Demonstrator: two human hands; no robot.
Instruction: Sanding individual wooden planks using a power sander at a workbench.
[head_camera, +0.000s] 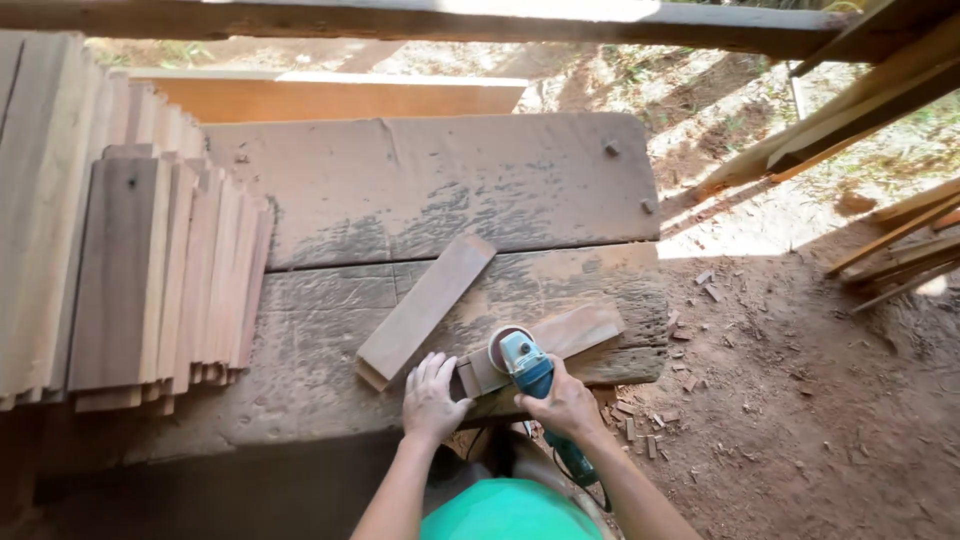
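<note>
**Sanding a short board at the near edge of the surface**

The right hand (568, 403) is wrapped tight around the body of a blue angle grinder (530, 368), whose round sanding disc (505, 340) rests on a short wooden board (545, 345). That board lies close to the near edge of the surface (430, 190), towards its right corner, angled a little. The left hand (430, 400) lies flat with fingers spread, pressing on the near left end of the same board and gripping nothing.

Just to the left, a longer plank (425, 310) lies diagonally across the middle of the surface, its lower end next to the left hand. Along the left edge a stack of cut boards (130, 270) sits in overlapping rows. The surface is a worn, dusty slab coated with reddish sawdust. Off its right edge, wood chips (640, 425) lie scattered on the dirt ground (800, 400), and loose timber lengths (900, 240) lie farther right.
</note>
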